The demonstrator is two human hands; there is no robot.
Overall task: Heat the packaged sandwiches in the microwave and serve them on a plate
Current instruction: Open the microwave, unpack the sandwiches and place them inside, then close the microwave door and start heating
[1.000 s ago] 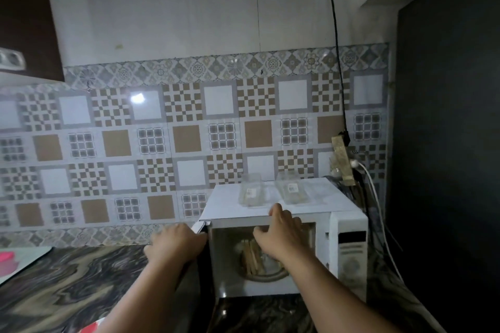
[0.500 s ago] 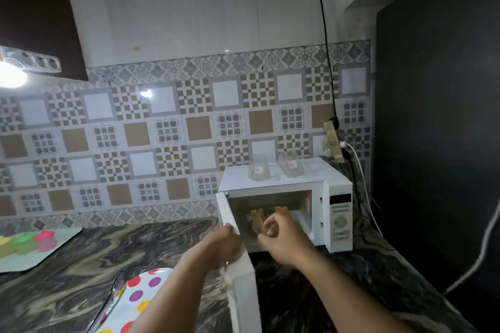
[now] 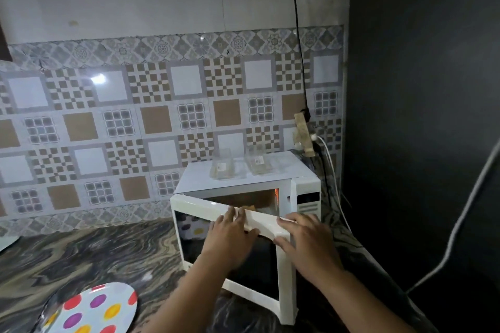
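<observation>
We press our flat, unclenched left hand and right hand on the white microwave's glass-windowed door, half shut; the pale sandwiches sit inside. Stiff, light; push near its free edge.

1. We see our two forearms bare, with no sleeve reaching into view.
2. Our left hand wears no glove, ring or band that we can make out.
3. Our right hand is likewise bare, and its wrist carries no watch or bracelet.
</observation>
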